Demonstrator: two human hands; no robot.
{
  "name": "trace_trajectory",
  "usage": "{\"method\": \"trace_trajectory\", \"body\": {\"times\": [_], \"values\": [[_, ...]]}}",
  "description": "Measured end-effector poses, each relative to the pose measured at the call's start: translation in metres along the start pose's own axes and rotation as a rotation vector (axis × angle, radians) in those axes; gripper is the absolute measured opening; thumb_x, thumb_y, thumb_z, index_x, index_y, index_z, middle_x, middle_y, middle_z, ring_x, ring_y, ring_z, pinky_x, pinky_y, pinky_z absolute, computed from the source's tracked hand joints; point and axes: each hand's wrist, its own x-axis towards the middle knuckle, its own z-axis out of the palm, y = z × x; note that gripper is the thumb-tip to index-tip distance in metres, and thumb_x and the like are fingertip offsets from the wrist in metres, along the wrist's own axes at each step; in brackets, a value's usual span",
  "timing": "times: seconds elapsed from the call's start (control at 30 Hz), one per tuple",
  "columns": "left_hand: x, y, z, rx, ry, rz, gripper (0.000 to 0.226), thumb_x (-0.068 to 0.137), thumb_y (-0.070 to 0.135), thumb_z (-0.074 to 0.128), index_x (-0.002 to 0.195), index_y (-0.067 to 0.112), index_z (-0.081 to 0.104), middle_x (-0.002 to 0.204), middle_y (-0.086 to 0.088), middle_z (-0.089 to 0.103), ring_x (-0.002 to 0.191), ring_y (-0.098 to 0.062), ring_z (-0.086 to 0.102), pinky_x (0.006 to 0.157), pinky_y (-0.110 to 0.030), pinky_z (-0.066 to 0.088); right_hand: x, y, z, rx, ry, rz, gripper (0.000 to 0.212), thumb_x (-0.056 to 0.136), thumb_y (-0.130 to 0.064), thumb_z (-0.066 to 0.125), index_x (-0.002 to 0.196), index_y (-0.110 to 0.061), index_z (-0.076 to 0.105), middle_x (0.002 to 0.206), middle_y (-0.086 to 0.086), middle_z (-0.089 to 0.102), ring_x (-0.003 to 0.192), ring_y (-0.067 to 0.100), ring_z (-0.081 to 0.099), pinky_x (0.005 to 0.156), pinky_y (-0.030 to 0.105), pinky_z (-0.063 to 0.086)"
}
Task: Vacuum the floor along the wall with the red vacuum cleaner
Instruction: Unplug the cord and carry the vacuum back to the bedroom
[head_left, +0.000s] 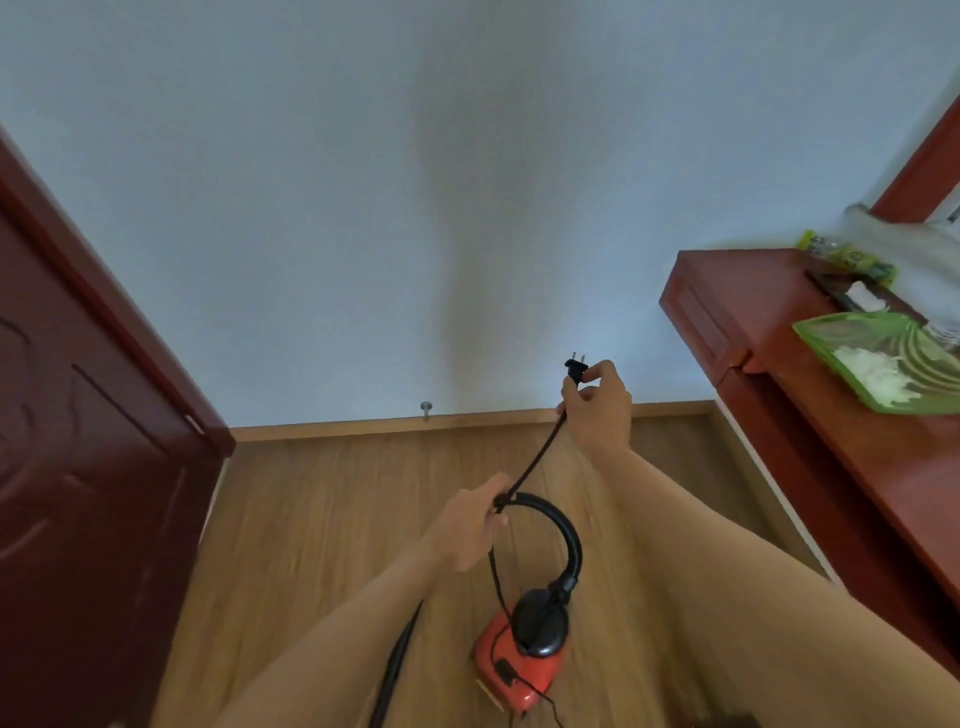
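Right hand (597, 408), grip pinched on plug (575, 370), left hand (467, 527), grip clamped round cord (535, 457), red vacuum cleaner (511, 670) below

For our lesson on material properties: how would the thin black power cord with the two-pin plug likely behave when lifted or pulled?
Probably floppy: the thin black power cord looks straight only where stretched between the left hand and right hand, and curves loosely down toward the red vacuum cleaner. Likely light, since a fingertip grip holds its plug up.
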Motion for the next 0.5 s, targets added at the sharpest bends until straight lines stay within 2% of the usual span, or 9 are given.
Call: {"method": "trace_trajectory", "body": {"times": [0.07,0.13,0.17,0.2,0.23,0.27,0.33,0.4,0.5], "values": [[0.012,-0.016,0.01,-0.013,-0.031,-0.024,0.024,0.099,0.01,0.053,0.113,0.028,0.048,0.068,0.012,0.052,0.058,0.005,0.054,0.054,-0.01,0.038,0.008,0.021,0.01,-0.029,-0.004,0.048,0.016,0.096,-0.023,0.062,0.103,-0.017,0.049,0.074,0.004,0.071,0.067,0.02,0.07,0.061,0.035,0.056],[0.022,-0.029,0.02,-0.043,-0.051,-0.034,0.029,0.097,0.006,0.054,0.123,0.02,0.052,0.072,0.012,0.056,0.07,-0.003,0.058,0.056,-0.013,0.039,0.014,0.041,0.02,-0.057,-0.001,0.088,0.015,0.097,-0.026,0.062,0.102,-0.021,0.049,0.075,0.001,0.071,0.069,0.017,0.069,0.06,0.032,0.055],[0.026,-0.036,0.026,-0.053,-0.058,-0.036,0.037,0.097,0.004,0.054,0.132,0.015,0.052,0.082,0.007,0.064,0.086,-0.01,0.059,0.064,-0.018,0.045,0.015,0.051,0.026,-0.072,0.002,0.105,0.014,0.097,-0.028,0.062,0.101,-0.022,0.05,0.076,0.0,0.07,0.07,0.015,0.069,0.061,0.031,0.055],[0.031,-0.044,0.032,-0.055,-0.073,-0.039,0.045,0.097,0.002,0.053,0.141,0.011,0.048,0.097,-0.008,0.069,0.1,-0.017,0.056,0.077,-0.026,0.047,0.016,0.061,0.032,-0.082,0.007,0.123,0.014,0.096,-0.03,0.062,0.101,-0.024,0.05,0.077,-0.001,0.07,0.07,0.014,0.069,0.061,0.029,0.055],[0.035,-0.051,0.037,-0.054,-0.1,-0.055,0.05,0.098,0.002,0.053,0.146,0.009,0.042,0.112,-0.019,0.066,0.107,-0.024,0.055,0.089,-0.031,0.046,0.017,0.071,0.037,-0.085,0.009,0.139,0.014,0.096,-0.03,0.062,0.1,-0.024,0.05,0.077,-0.001,0.07,0.07,0.013,0.069,0.06,0.027,0.054],[0.039,-0.06,0.044,-0.055,-0.133,-0.079,0.051,0.098,0.003,0.052,0.148,0.008,0.04,0.119,-0.024,0.063,0.11,-0.03,0.056,0.094,-0.033,0.045,0.017,0.081,0.042,-0.09,0.007,0.154,0.014,0.096,-0.03,0.062,0.1,-0.024,0.051,0.078,-0.001,0.07,0.07,0.013,0.069,0.06,0.026,0.053],[0.046,-0.078,0.055,-0.055,-0.188,-0.098,0.042,0.099,0.005,0.052,0.14,0.007,0.045,0.102,-0.017,0.066,0.104,-0.037,0.061,0.083,-0.029,0.045,0.019,0.099,0.052,-0.108,0.005,0.19,0.014,0.097,-0.029,0.062,0.102,-0.02,0.052,0.079,0.002,0.071,0.067,0.014,0.07,0.06,0.031,0.058],[0.056,-0.096,0.066,-0.055,-0.24,-0.091,0.032,0.098,0.005,0.052,0.129,0.007,0.05,0.088,-0.003,0.059,0.095,-0.034,0.063,0.079,-0.029,0.045,0.021,0.119,0.063,-0.122,0.014,0.237,0.015,0.097,-0.025,0.062,0.103,-0.017,0.052,0.077,0.002,0.07,0.062,0.013,0.07,0.062,0.037,0.062],[0.07,-0.125,0.084,-0.065,-0.343,-0.07,0.027,0.098,0.007,0.052,0.125,0.01,0.05,0.103,-0.004,0.065,0.095,-0.027,0.064,0.087,-0.04,0.05,0.022,0.151,0.078,-0.141,0.016,0.307,0.015,0.097,-0.025,0.062,0.103,-0.016,0.052,0.077,0.003,0.07,0.063,0.014,0.071,0.064,0.044,0.062]]}}
